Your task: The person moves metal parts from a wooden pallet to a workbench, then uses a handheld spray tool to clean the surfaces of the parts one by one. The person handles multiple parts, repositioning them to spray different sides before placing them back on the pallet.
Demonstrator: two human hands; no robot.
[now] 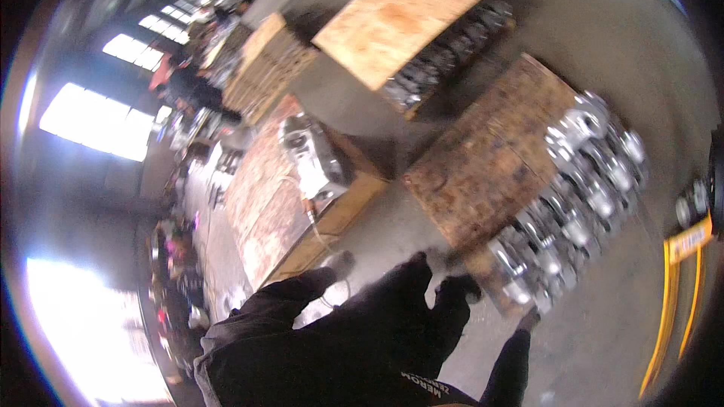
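Note:
My left hand hangs at the end of a dark sleeve, beside the near edge of a wooden crate-like bench. Motion blur smears its fingers. On the bench sits a shiny metal casting, with a thin hose and a small orange-brown hose fitting or tool beside it. My right hand is low at the right, close to the near end of a row of silver metal castings on a wooden pallet. Whether it touches one cannot be made out, and its fingers are blurred.
Beyond stands a pallet of castings under a plywood sheet, with stacked wood to its left. A yellow metal frame is at the far right. A person in dark clothes is in the left background.

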